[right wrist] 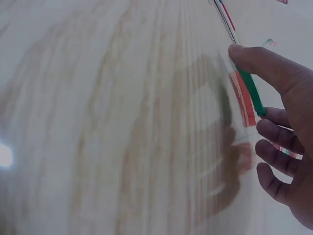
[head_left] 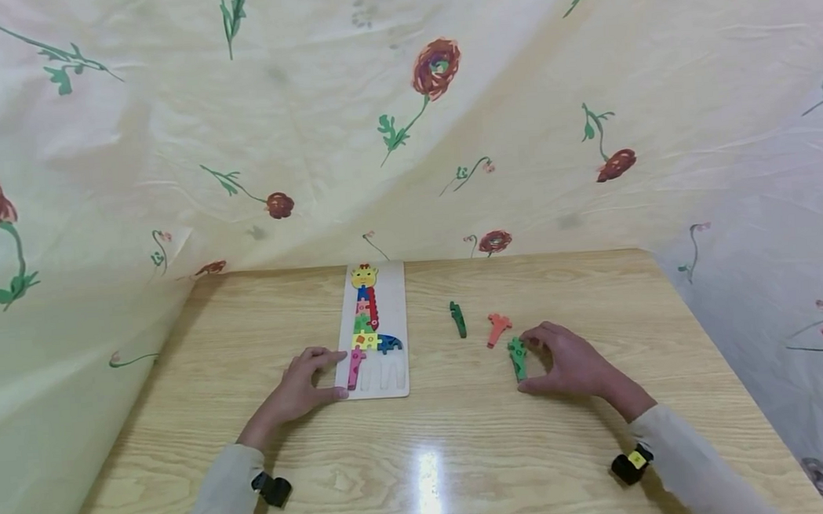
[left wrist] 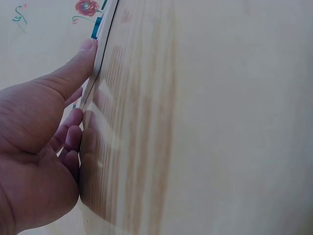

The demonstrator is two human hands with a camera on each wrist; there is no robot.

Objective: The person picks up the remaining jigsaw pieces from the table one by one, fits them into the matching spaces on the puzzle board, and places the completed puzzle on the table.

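A giraffe puzzle board (head_left: 395,305) lies flat on the table, with colored pieces making up the head, neck, body and one pink leg (head_left: 355,370). My left hand (head_left: 302,385) holds the board by its left edge, thumb at the lower corner and index fingertip higher up, beside the pink leg. To the right, my right hand (head_left: 569,361) pinches a green leg-shaped puzzle piece (head_left: 517,358) lengthwise between thumb and index finger. The right wrist view shows this green piece (right wrist: 252,90) edge-on, the other fingers curled below it.
An orange puzzle piece (head_left: 498,329) and a dark green puzzle piece (head_left: 458,319) lie on the wooden table (head_left: 326,482) between the board and my right hand. Pale leg-shaped recesses show in the board's lower part. Flowered cloth (head_left: 347,135) rises behind the table and at its sides.
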